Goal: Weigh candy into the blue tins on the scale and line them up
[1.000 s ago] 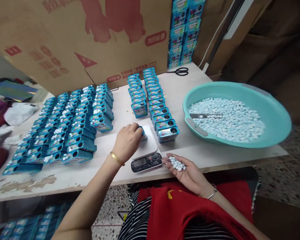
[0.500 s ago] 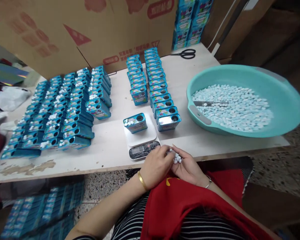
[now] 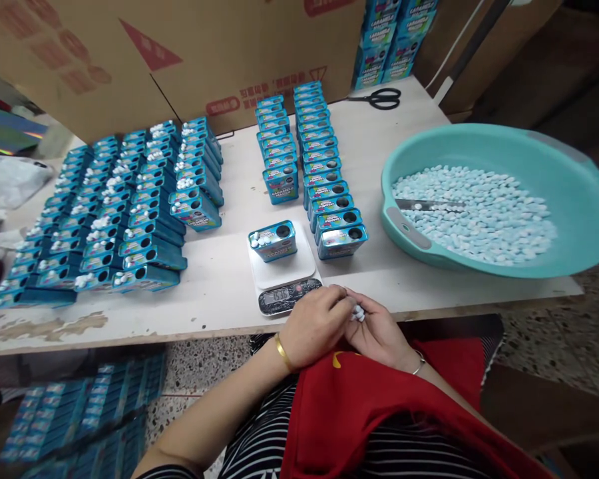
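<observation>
My right hand point(image 3: 379, 331) is cupped at the table's front edge and holds a few small white candies point(image 3: 358, 313) in its palm. Over that palm my left hand point(image 3: 319, 320), with a gold bangle on the wrist, has its fingers bent down onto the candies; the fingertips are partly hidden. Just beyond my hands stands a digital kitchen scale point(image 3: 307, 263) with its display lit. Upright on its white plate is a blue candy tin point(image 3: 274, 249), with several white candies on top, beside a dark round hole.
Right of the scale is a turquoise basin point(image 3: 579, 219) of white candies with a metal strip in it. Two rows of blue tins point(image 3: 324, 159) stand behind; more rows point(image 3: 150, 239) with candies on top fill the left. Scissors point(image 3: 384, 98) lie at the back, by a cardboard box point(image 3: 259, 40).
The scale's display shows different digits. My left fingers have shifted over my right palm, and fewer candies show there. The view has shifted slightly.
</observation>
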Tool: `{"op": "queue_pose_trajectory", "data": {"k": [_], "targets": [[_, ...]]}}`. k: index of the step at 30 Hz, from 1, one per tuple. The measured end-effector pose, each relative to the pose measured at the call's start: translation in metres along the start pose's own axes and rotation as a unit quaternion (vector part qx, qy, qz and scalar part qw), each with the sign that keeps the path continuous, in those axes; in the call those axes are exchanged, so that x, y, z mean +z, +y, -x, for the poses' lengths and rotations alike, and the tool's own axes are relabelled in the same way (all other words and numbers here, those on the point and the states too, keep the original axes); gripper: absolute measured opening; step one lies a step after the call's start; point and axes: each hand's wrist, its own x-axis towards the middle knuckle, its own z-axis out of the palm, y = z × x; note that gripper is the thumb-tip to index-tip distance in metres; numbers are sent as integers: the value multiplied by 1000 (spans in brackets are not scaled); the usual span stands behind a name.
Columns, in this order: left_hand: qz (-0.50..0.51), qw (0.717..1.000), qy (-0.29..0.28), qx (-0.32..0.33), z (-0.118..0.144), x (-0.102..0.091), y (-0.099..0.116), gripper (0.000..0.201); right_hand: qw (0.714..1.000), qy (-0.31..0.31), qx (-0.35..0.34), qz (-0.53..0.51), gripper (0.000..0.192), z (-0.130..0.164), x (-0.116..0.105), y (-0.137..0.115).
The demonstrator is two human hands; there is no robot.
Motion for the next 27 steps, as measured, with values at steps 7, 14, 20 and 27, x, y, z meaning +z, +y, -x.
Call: {"op": "queue_pose_trajectory", "data": {"k": [7,14,20,27], "targets": [[-8,972,202,-123,14,-81,-51,26,998,-20,18,50,19,-1,11,5],[-79,982,106,-131,12,-119,-94,19,998,-28,27,56,19,-5,14,8],[-91,990,0,-110,-2,-126,-98,17,998,-28,22,58,19,-5,12,6],[-98,989,-54,-100,-12,-131,-99,15,998,-11,14,56,18,-7,11,3]]}}
